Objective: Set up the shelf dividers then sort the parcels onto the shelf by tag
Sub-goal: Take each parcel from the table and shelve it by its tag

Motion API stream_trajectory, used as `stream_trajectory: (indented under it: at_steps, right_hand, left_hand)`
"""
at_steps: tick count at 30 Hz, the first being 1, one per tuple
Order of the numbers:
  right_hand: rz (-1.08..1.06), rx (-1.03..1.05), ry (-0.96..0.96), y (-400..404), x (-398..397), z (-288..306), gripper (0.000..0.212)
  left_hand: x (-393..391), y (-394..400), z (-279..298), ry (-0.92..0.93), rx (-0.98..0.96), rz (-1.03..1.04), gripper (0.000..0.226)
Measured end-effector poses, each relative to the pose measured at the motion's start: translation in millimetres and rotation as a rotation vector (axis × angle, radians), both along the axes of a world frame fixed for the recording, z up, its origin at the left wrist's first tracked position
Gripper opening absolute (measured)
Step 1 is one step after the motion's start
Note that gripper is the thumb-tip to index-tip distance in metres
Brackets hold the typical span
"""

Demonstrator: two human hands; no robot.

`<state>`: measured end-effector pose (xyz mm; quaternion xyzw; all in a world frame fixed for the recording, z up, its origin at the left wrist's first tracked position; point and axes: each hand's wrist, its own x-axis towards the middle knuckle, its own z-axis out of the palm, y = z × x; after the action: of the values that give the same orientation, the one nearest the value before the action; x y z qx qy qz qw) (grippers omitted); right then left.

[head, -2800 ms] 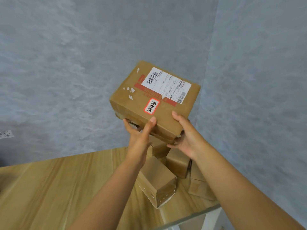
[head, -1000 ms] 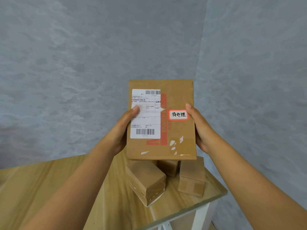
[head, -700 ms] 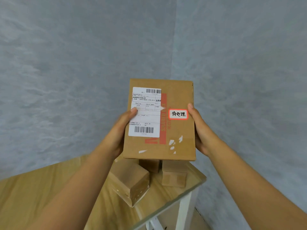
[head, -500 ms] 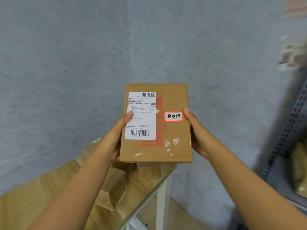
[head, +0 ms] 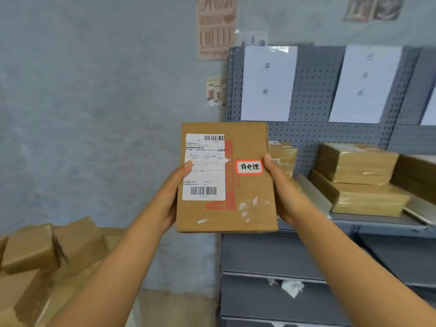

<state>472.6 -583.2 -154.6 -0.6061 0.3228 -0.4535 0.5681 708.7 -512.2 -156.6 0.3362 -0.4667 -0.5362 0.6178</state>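
Gripping one parcel (head: pixel 245 215) (red-edged tag (head: pixel 249 166)), two hands: left (head: pixel 170 197), right (head: pixel 284 197).

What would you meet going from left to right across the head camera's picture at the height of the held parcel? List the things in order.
Left hand → shipping label → red-edged tag → right hand → stacked parcels on the shelf.

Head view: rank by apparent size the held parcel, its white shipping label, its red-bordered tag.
1. held parcel, gripped by left hand and right hand
2. white shipping label
3. red-bordered tag
All on one face, so nearness doesn't skew it.
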Motion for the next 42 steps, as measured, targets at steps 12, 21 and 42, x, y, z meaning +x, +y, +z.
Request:
stream_trajectory:
  at_steps: [12,21,42]
  right_hand:
    - [-0.281,0.021,-0.019,35.8,-308.2,-0.4,0.069]
    - [-0.399,0.054,-0.066,31.2,-475.9,-12.6,0.068]
    - [-0.61,0.027,-0.126,-90.6,-742.0,-20.0,0.067]
  left_hand:
    - [-297.6,-40.4,-8.2,-0.025,0.041,-0.264,0.051]
    - [-467.6,-75.6,-12.5,-0.076,0.062,-0.397,0.051]
    - [-751.2,-249.8,1.6,-0.194,0.032,-0.615,0.033]
